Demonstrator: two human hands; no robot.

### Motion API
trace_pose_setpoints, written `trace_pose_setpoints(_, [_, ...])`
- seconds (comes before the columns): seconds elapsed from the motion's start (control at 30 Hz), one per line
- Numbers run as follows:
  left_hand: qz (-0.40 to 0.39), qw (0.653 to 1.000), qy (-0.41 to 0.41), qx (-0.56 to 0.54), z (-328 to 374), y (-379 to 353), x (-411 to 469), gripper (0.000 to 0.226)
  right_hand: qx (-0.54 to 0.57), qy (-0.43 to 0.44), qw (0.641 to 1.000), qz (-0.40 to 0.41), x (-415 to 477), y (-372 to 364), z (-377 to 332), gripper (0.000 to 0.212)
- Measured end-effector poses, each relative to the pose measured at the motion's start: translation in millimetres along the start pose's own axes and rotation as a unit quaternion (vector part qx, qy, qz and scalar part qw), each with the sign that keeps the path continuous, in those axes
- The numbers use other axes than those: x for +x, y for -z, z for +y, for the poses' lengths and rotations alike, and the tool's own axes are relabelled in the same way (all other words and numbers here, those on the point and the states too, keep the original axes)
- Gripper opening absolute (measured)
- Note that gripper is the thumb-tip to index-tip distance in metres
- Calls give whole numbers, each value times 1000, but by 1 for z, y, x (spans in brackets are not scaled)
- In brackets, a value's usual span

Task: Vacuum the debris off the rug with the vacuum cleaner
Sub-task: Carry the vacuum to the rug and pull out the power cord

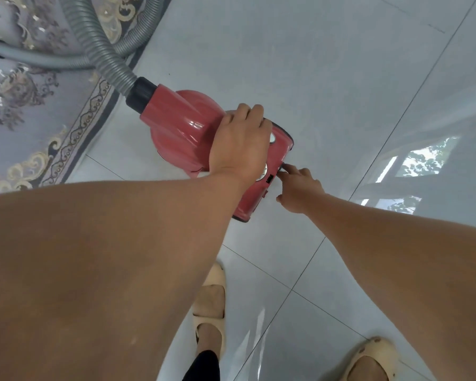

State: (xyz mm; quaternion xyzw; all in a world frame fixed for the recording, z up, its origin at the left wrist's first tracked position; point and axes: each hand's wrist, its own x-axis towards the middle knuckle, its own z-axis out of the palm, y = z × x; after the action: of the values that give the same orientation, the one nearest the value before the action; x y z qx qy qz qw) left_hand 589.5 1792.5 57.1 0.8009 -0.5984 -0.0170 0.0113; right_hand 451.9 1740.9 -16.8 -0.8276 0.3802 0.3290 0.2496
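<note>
The red vacuum cleaner (187, 125) sits on the tiled floor (341, 78) just beside the rug (25, 105), with its grey hose (105, 59) trailing across the rug's patterned edge. The person bends over it. The left hand (239, 144) is curled over the top of the body, gripping it steady, and the right hand (300, 185) pinches a small black plug (282, 166) at the back end, the power cord's, I'd guess. This looks like setting up, with no cleaning begun. Next the cord needs drawing out against the left hand's hold and plugging in before the nozzle, out of sight here, goes to the rug.
</note>
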Motion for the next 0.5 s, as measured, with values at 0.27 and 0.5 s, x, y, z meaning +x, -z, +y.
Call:
trace_pose_setpoints(0.27, [36, 999, 0, 23, 0, -11, -1, 10, -138, 27, 989, -33, 34, -10, 4, 67])
trace_pose_setpoints(0.5, [61, 997, 0, 52, 0, -11, 0, 15, -202, 51, 978, 24, 27, -21, 8, 70])
